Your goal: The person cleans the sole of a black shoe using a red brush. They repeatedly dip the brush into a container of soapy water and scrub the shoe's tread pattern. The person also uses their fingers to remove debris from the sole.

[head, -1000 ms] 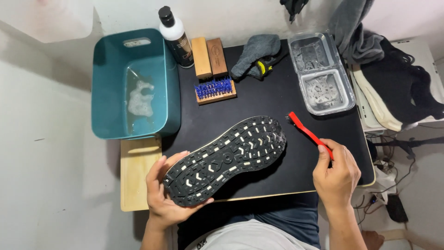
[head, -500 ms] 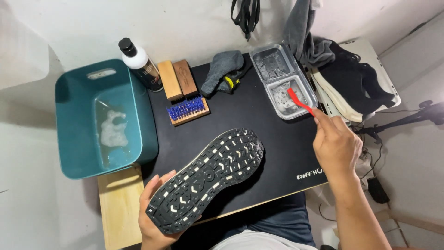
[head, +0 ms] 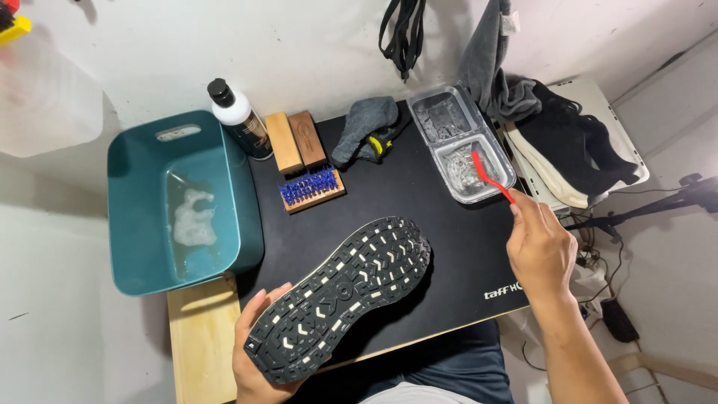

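The left hand [head: 258, 352] is mostly hidden beneath the shoe [head: 340, 295]; only the thumb side and heel of the palm show, so how its fingers lie under the upper cannot be told. The head of the red brush [head: 490, 176] sits inside the clear plastic tray [head: 462, 142], and its bristles are hard to make out against the cloudy liquid there. The right hand [head: 540, 251] pinches the brush handle between thumb and fingertips, the other fingers curled in.

Behind the shoe on the black mat [head: 449, 247] lie a blue-bristled wooden brush [head: 310, 190], two wooden blocks [head: 295, 140], a white-and-black bottle [head: 239, 120] and a grey cloth [head: 365, 126]. A teal tub [head: 142, 247] with soapy water stands at the left edge.

The shoe lies sole-up and diagonal at the mat's front, its heel over the edge in the left hand. Its black tread carries pale lugs.
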